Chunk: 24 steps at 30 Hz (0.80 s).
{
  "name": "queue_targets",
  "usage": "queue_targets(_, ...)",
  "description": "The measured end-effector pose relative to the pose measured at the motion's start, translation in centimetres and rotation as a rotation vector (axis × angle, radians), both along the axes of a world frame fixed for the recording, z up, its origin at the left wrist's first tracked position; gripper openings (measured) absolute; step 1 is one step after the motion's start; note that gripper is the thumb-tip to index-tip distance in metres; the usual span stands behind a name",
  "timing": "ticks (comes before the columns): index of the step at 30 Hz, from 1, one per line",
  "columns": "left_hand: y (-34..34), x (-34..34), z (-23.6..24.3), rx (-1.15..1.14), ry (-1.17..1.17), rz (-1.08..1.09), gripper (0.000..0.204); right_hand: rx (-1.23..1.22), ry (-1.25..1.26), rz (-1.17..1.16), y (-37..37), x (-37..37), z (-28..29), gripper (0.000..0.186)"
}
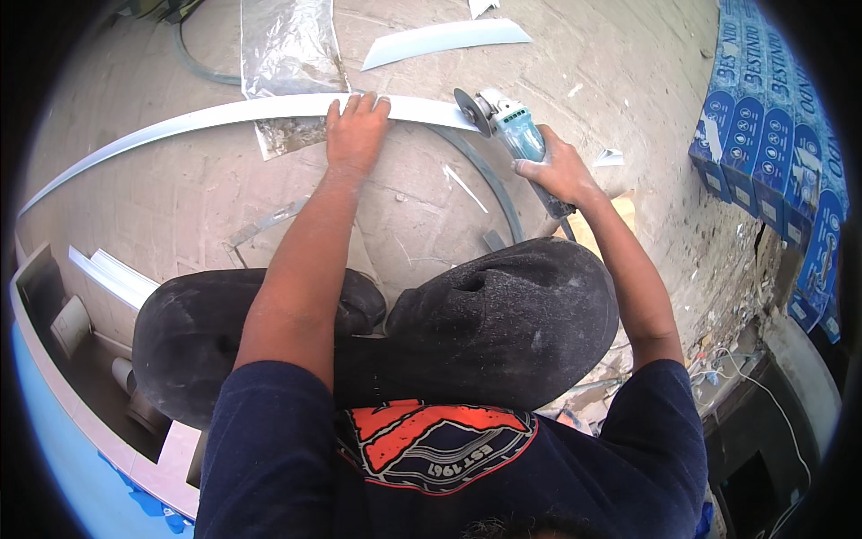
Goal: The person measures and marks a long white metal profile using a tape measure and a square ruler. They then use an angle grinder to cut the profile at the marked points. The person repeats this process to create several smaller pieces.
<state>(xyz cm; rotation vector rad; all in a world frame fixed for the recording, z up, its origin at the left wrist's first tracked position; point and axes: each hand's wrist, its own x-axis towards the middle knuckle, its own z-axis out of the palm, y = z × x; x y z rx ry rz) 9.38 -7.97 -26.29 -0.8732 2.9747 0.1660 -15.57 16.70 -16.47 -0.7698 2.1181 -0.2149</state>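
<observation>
A long white strip [224,114] lies across the floor, running out to the far left. My left hand [357,130] is on it near its right part, fingers bent over it and holding it. My right hand [552,171] grips a teal angle grinder [521,130]. The grinder's disc [467,112] is at the strip's right end; whether it touches cannot be made out. A clear plastic sheet [287,54] lies under the strip. A shorter white piece [444,42] lies beyond it.
Stacked blue cartons [745,126] stand at the right, above rubble and cables [736,377]. A grey hose [485,180] curves under the strip. More white offcuts [112,274] lie at the left, beside an open box-like structure [36,287] with pipes inside. My bent knees [503,323] are below.
</observation>
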Motion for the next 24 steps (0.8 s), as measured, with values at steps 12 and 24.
queue_targets(12,0.0,0.2,-0.7,0.009,0.016,0.008,0.035,-0.030,-0.002,0.013,-1.0,-0.2,-1.1,0.108)
queue_targets(24,-0.1,0.3,-1.0,-0.003,0.008,-0.005,0.037,-0.016,-0.028,-0.024,0.7,-0.4,-1.6,0.090)
